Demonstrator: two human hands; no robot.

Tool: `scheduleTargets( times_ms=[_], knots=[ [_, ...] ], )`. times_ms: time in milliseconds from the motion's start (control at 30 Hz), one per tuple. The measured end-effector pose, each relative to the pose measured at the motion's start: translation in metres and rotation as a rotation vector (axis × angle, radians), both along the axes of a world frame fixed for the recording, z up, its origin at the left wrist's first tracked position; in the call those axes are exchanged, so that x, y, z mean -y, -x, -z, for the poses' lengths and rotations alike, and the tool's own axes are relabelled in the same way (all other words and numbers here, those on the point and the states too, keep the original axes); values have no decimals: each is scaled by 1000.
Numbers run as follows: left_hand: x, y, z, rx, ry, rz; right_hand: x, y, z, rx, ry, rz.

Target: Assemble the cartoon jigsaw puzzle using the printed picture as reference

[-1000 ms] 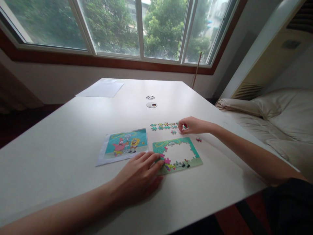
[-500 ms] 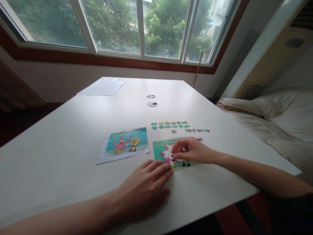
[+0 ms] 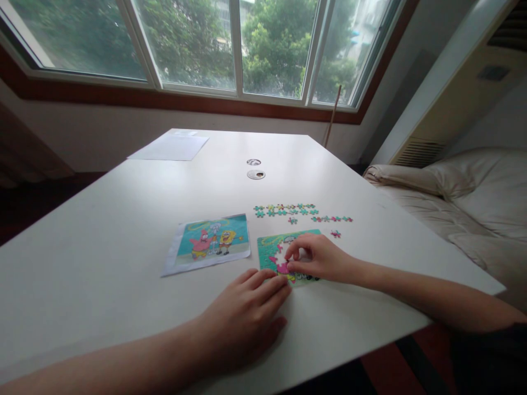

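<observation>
My right hand (image 3: 317,258) rests over the half-built jigsaw puzzle (image 3: 269,252) on the white table (image 3: 123,219), fingers pinched on a small puzzle piece pressed near the pink part of the picture. My left hand (image 3: 242,318) lies flat on the table, fingers stretched, fingertips touching the puzzle's near-left corner. A cartoon reference picture (image 3: 209,241) lies just left of the puzzle. Loose puzzle pieces (image 3: 288,211) sit in a row behind the puzzle, with more to the right (image 3: 331,219).
A sheet of paper (image 3: 168,148) lies at the table's far left. Two round cable-hole caps (image 3: 255,174) sit mid-table. A bed with pale bedding (image 3: 465,197) stands right of the table. Windows (image 3: 230,49) run along the back wall.
My right hand came from the row of loose pieces to the puzzle with a piece, then shifted slightly left onto it. My left hand slid a little nearer and rightwards.
</observation>
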State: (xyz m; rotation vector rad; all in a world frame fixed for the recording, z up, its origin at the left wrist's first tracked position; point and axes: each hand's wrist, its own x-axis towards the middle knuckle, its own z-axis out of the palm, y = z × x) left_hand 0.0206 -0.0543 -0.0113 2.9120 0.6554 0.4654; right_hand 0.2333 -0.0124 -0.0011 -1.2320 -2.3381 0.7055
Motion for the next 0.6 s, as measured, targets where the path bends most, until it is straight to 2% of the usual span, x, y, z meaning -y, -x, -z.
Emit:
scheduleTargets(
  times_ms=[433, 600],
  knots=[
    [1, -1, 1, -39, -6, -10, 5, -2, 7, 84, -178, -25],
    [1, 0, 0, -68, 32, -32, 7, 0, 8, 83, -173, -42]
  ],
)
